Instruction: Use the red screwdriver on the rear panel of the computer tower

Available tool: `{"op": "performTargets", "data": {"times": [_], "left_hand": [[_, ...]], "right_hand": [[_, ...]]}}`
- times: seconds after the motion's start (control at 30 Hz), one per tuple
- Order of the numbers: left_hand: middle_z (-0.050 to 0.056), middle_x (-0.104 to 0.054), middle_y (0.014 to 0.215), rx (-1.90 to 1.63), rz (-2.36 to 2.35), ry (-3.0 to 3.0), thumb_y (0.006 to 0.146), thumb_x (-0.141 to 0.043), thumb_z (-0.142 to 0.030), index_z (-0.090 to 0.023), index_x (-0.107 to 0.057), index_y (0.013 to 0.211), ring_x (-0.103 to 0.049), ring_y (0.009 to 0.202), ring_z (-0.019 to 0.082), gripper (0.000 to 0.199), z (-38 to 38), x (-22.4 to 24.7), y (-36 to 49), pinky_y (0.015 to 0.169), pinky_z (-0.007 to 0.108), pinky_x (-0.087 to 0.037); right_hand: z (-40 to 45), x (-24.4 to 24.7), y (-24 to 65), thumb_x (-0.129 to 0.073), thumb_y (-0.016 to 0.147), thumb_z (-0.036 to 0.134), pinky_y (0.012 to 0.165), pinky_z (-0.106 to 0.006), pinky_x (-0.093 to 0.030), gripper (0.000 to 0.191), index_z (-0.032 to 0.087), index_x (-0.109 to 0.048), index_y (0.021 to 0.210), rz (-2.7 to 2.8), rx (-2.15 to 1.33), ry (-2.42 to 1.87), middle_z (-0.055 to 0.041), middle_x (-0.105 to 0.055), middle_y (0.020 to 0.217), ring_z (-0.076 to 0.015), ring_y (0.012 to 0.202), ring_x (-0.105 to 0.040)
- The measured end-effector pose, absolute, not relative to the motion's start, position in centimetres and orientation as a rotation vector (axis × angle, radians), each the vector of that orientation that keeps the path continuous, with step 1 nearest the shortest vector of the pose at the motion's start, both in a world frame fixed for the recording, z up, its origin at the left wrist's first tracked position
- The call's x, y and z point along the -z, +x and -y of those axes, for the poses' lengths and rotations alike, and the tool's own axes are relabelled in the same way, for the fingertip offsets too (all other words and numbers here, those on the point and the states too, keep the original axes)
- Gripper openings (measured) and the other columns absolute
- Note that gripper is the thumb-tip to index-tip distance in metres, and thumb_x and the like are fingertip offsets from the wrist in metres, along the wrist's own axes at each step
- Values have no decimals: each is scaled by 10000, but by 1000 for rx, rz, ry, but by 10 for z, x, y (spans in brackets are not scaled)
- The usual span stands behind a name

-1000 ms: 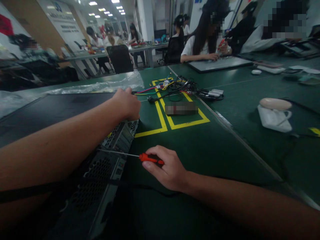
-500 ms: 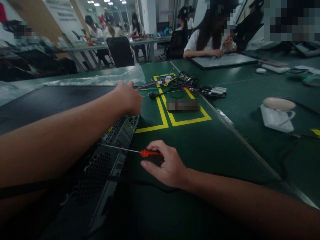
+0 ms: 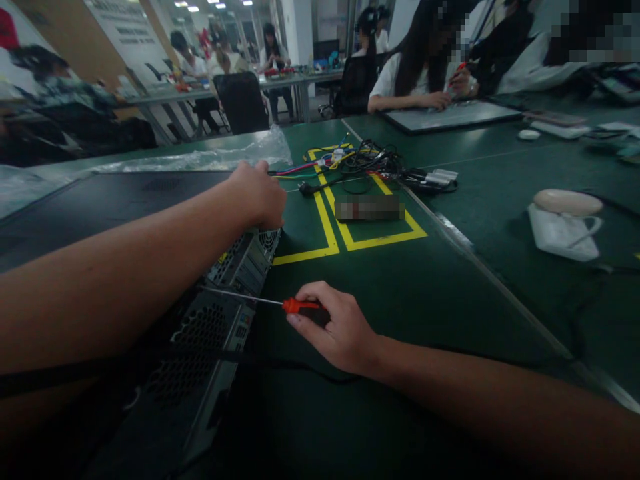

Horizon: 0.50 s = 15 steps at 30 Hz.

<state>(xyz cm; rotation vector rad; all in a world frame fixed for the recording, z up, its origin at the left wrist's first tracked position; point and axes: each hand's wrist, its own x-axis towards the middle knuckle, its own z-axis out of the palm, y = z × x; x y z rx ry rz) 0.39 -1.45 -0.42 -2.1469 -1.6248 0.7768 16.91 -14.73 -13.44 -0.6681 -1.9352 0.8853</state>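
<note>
A black computer case lies on its side at the left, its perforated rear panel facing right. My left hand rests on the case's far right corner, with its fingers bent over the edge and their tips partly hidden. In my right hand is a red and black screwdriver, its handle between thumb and fingers. The long shaft points left to the rear panel, and its tip is at the dark gap near the middle of that panel.
Beyond the case lie clear plastic film and tangled cables. A blurred dark object sits inside yellow tape. A white object with a beige top is at the right. Across the table, a person works over a flat panel.
My right hand has closed its thumb and fingers more firmly around the screwdriver handle. My left hand stays on the case corner. The view has shifted slightly.
</note>
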Motion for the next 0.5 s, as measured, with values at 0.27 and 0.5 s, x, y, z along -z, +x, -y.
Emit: {"op": "performTargets", "data": {"times": [0.27, 0.5], "left_hand": [[177, -650, 1315, -808, 1620, -2148, 842, -536, -465, -177, -720, 1221, -440, 1280, 424, 511, 15, 2, 5, 989, 581, -409], [156, -662, 1282, -794, 1613, -2141, 830, -548, -449, -214, -722, 1233, -450, 1261, 416, 498, 16, 3, 5, 978, 575, -408]], "right_hand": [[148, 133, 170, -651, 936, 267, 676, -288, -513, 139, 199, -587, 1039, 1943, -884, -684, -21, -674, 886, -151, 722, -623], [148, 134, 170, -645, 938, 267, 673, -281, -506, 135, 197, -582, 1035, 1945, -887, -672, -22, -671, 885, -150, 721, -621]]}}
